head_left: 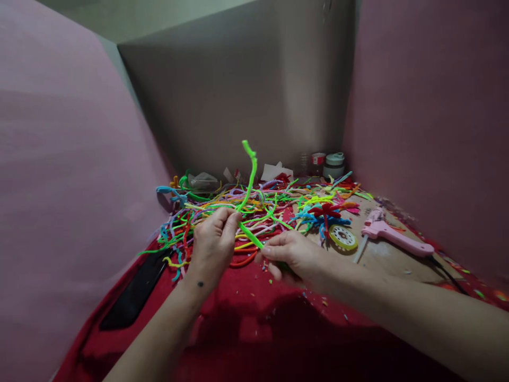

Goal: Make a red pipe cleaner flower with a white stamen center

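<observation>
A bright green pipe cleaner [251,235] runs between my two hands, above the red cloth. My left hand [216,239] is closed around it in a pinch of thumb and fingers, and its bent free end stands up above that grip. Lower and to the right, my right hand [288,255] grips the other part of the same strand with thumb and fingertips. What lies under the right palm is hidden. Just behind both hands spreads a tangled heap of pipe cleaners [222,204] in many colours.
At right, a pink glue gun [397,237] lies on a cardboard sheet [384,262], near a round yellow-rimmed spool [342,237]. A black phone [133,292] lies at left on the red cloth [238,307]. A lidded jar [334,165] stands at the back. Pink panels flank both sides.
</observation>
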A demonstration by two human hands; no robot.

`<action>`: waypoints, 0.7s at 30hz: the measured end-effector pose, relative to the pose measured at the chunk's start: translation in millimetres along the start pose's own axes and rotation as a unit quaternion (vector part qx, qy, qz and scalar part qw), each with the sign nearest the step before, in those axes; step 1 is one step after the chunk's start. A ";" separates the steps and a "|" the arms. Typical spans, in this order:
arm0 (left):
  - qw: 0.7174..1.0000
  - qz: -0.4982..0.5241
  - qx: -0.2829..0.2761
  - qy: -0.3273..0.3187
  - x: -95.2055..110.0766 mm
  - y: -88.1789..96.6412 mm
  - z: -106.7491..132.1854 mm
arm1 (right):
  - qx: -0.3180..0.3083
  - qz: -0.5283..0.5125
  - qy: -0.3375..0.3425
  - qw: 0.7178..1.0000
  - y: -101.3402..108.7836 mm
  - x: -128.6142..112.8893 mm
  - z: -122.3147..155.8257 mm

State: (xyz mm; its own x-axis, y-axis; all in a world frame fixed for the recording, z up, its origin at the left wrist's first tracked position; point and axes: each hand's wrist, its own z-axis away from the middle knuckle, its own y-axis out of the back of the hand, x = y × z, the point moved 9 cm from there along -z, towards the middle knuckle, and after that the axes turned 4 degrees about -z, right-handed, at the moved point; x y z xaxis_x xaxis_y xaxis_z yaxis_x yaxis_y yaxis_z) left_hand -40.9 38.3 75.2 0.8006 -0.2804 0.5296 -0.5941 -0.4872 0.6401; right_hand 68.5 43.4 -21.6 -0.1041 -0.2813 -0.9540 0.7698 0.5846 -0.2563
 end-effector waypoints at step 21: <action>0.996 -0.060 0.057 -0.021 -5.1 7.2 -14.9 | -0.071 -0.128 -0.001 0.989 0.6 6.2 13.5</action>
State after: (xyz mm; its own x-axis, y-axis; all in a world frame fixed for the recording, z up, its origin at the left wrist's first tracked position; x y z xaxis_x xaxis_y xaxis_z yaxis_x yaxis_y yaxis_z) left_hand -50.4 48.6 85.4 0.8698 -0.2479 0.4266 -0.4824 -0.6091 0.6296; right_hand 76.9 31.7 -25.6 -0.2829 -0.4353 -0.8547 0.6216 0.5955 -0.5090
